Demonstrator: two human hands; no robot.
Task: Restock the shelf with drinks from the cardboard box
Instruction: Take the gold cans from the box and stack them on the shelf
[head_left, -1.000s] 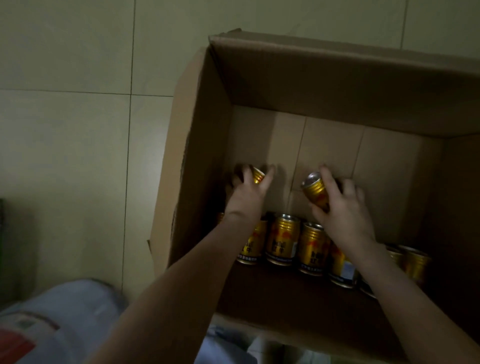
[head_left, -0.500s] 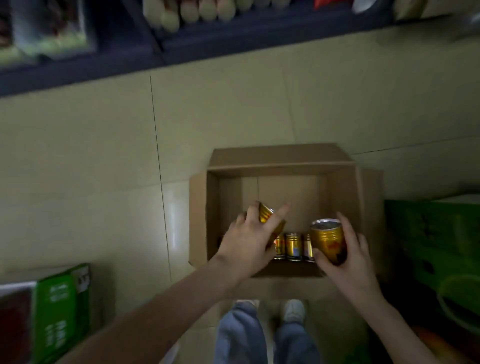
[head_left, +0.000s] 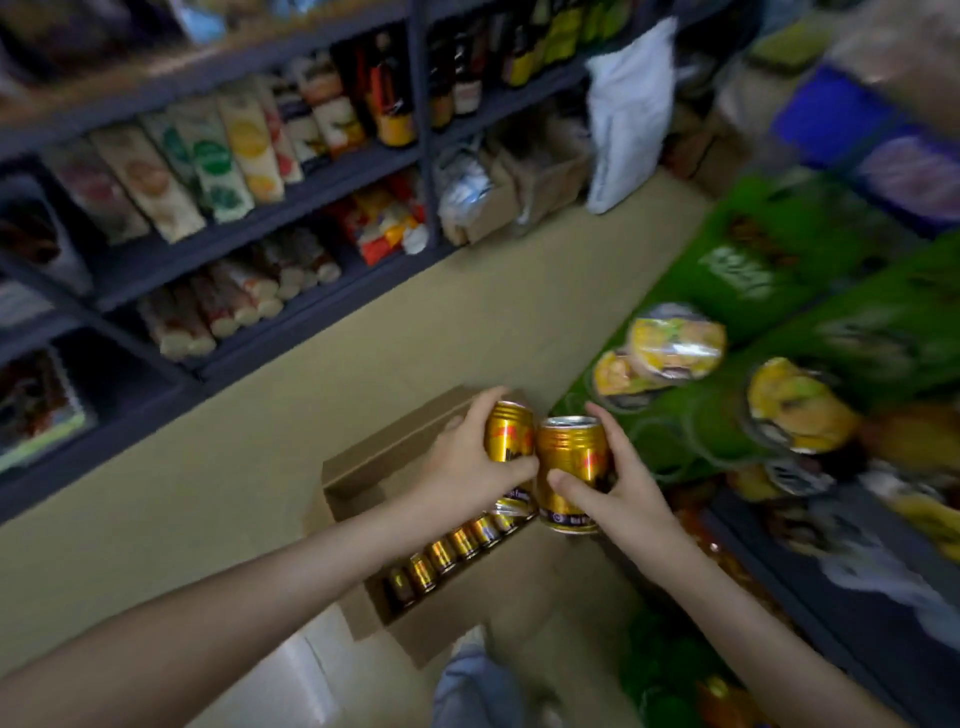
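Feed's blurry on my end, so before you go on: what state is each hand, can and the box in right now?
Left hand: gripping the left can, above the box.
Right hand: gripping the right can.
Left can: held upright, touching the right can.
Right can: held upright, top sealed.
Box: open on the floor, flaps out.
Cans in box: one row left, standing.

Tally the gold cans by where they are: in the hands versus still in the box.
Cans in hands: 2, one in the left hand, one in the right hand
Cans visible in the box: 6
Total: 8
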